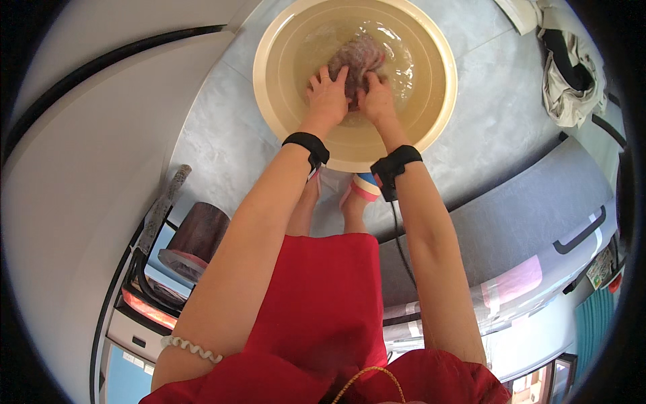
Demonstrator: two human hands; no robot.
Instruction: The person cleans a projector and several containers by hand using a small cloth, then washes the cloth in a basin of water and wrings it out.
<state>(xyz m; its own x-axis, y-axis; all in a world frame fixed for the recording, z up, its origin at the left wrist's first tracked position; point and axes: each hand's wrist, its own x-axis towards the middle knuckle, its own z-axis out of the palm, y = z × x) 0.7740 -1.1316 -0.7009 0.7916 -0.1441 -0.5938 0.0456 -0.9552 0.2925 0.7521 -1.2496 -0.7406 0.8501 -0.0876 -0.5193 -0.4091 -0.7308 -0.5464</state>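
Note:
A mottled grey-purple bundle of wet fabric [359,54], with a bit of red at its edge, lies in the water of a round cream plastic basin [263,76]. My left hand [329,97] rests against the bundle's near left side, fingers spread, a thin ring on one finger. On the near right side, my right hand [377,99] has its thumb and fingers bent around a part of the fabric. Folds beneath both hands are partly hidden. Black straps [307,144] circle both wrists; the right one carries a small black device [387,179].
The basin stands on a grey marbled floor [222,111], right before my slippered feet [364,188]. From the right wrist device runs a black cable [399,242]. A grey cabinet-like unit with a handle [580,235] is at right, light clothing [570,96] beyond it, a dark bin [199,235] at left.

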